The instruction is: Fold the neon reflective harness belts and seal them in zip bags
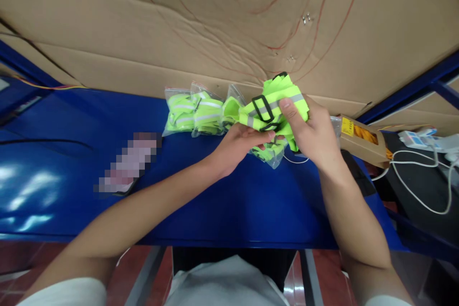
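Note:
A folded neon-yellow reflective strap [283, 105] with a grey stripe and black plastic buckles is raised over the blue table. My right hand [315, 129] grips its right side, thumb pressed on the front face. Below the strap's lower left edge is my left hand [242, 146], closed on it, with some fingers hidden behind the material. Just behind my hands, similar yellow straps in clear plastic bags [195, 112] stand in a row against the cardboard. Another bagged strap [268, 153] lies partly under my hands.
A phone [131, 162] with a blurred screen lies on the blue table [229, 205] at left. Cardboard panel [125, 24] with red lines rises behind. Right of my hands are an open cardboard box [364, 143] with orange contents and white cables [412, 203]. A black cable [46, 142] lies far left.

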`<move>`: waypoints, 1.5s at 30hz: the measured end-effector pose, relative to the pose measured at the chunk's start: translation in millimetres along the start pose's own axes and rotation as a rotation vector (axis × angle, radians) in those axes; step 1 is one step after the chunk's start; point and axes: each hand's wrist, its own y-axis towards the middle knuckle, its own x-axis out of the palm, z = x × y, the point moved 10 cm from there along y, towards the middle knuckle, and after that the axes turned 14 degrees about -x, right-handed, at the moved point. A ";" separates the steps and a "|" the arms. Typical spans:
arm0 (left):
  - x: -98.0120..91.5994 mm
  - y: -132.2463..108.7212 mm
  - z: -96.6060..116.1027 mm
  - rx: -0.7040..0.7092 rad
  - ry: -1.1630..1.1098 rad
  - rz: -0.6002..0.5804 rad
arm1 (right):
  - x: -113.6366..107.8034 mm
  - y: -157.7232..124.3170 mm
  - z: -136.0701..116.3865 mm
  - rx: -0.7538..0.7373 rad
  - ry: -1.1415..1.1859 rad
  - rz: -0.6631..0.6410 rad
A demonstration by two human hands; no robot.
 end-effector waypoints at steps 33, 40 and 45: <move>8.0 -0.2 -25.5 -0.097 0.135 -0.098 | 1.6 -11.0 -53.5 -0.251 -0.202 -0.025; 34.5 -25.0 -3.7 -0.103 0.590 -0.643 | -5.4 -10.0 -25.8 -0.019 0.338 -0.258; 43.6 -46.3 7.2 -0.053 0.678 -0.845 | 52.3 -35.9 3.9 0.381 0.728 -0.503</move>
